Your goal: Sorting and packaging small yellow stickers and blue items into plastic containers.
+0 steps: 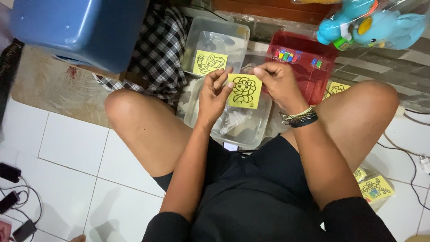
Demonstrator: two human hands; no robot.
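I hold a small square yellow card with a black-outlined cartoon flower figure [244, 91] up between my knees, over a clear plastic rectangular tub [259, 130] that sits on the floor in front of me. My left hand [214, 95] pinches the card's edge at nine o'clock, thumb and forefinger closed on it, the other fingers curled loosely. My right hand [278, 80] grips near the card's top corner at one o'clock, fingertips drawn tight together as if picking at the surface layer; I cannot tell whether a film is lifting there.

The card looks very light and thin, stiff enough to stay flat but likely to bend or crease if I squeeze its middle. I judge the edges and corners the safest places to hold, keeping my fingers off the printed face, which may be sticky under a peel-off layer.

At eleven o'clock from the card a second yellow card with a black-outlined drawing [209, 62] lies in another clear plastic tub [237, 32]. At two o'clock is a red plastic tray [322, 74] holding small coloured tubes [287, 56].
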